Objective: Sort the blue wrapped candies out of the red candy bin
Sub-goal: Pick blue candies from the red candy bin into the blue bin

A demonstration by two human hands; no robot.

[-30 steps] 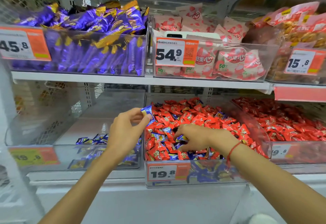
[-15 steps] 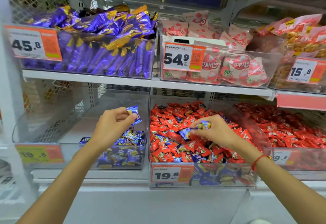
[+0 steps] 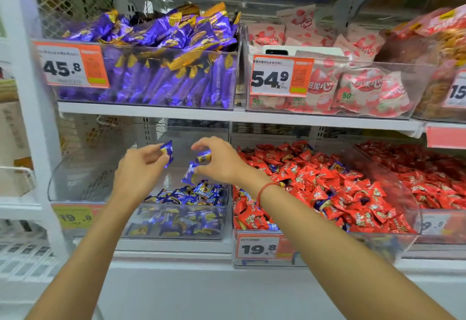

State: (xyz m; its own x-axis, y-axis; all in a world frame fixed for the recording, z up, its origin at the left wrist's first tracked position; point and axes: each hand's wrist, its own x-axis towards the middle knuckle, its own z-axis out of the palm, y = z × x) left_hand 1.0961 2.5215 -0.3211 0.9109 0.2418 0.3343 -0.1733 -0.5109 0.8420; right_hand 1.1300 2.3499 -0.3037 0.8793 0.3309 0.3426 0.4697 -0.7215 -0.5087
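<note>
- Left hand (image 3: 137, 168) pinches one blue candy (image 3: 167, 152)
- Right hand (image 3: 222, 162) pinches two blue candies (image 3: 195, 166) (both hands over the clear bin (image 3: 75, 188), beside the red candy bin (image 3: 393, 244))

Upper shelf (image 3: 227, 115) stocked with snacks

Purple-wrapped bars (image 3: 161, 50) fill one clear bin, pink strawberry packets (image 3: 358, 87) the next, behind orange price tags (image 3: 73, 66).

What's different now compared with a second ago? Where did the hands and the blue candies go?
The right hand lifted out of the red candy bin and crossed left over the blue bin, pinching blue candies; one hangs below its fingers. The left hand also moved over that bin, still holding its blue candy. Bins and shelves stayed put.
</note>
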